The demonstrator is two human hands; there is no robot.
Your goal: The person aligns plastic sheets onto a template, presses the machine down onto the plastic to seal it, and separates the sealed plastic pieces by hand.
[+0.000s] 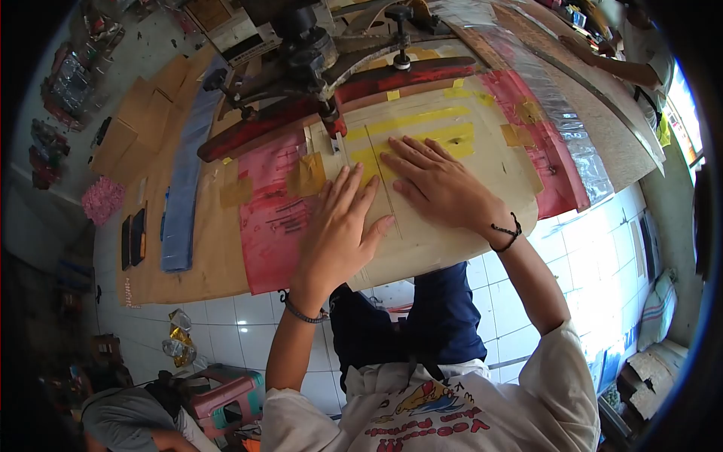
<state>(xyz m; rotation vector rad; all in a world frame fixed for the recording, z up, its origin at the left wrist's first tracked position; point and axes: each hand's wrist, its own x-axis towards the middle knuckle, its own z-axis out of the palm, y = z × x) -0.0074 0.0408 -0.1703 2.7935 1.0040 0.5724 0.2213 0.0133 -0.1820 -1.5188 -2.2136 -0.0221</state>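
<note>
Both hands lie palm down and flat, gripping nothing. The left hand [340, 230] has its fingers together and pointing forward, its thumb held out to the side; the right hand [446, 188] has its fingers slightly parted and angled toward the left. They rest apart on a pale sheet [440, 245], which lies on the table [215, 275] right in front of the person, its near edge close to the legs. A thin dark line runs along the sheet between the hands, and yellow tape [444, 115] crosses it beyond the right fingertips. A patch of brown tape [306, 175] sits just ahead of the left hand. Red film [265, 245] shows on both sides of the sheet. Past the fingertips, a dark machine [305, 56] stands over the far part, its long red bar [263, 126] spanning the sheet. To the left, a bluish strip [181, 211] lies lengthwise, with two dark flat objects [138, 237] beside it and a pink bundle [103, 200] near the table's edge. At the far right, a co-worker's arm [633, 71] reaches over a board [561, 83]. White tiles [226, 320] cover the floor below.
</note>
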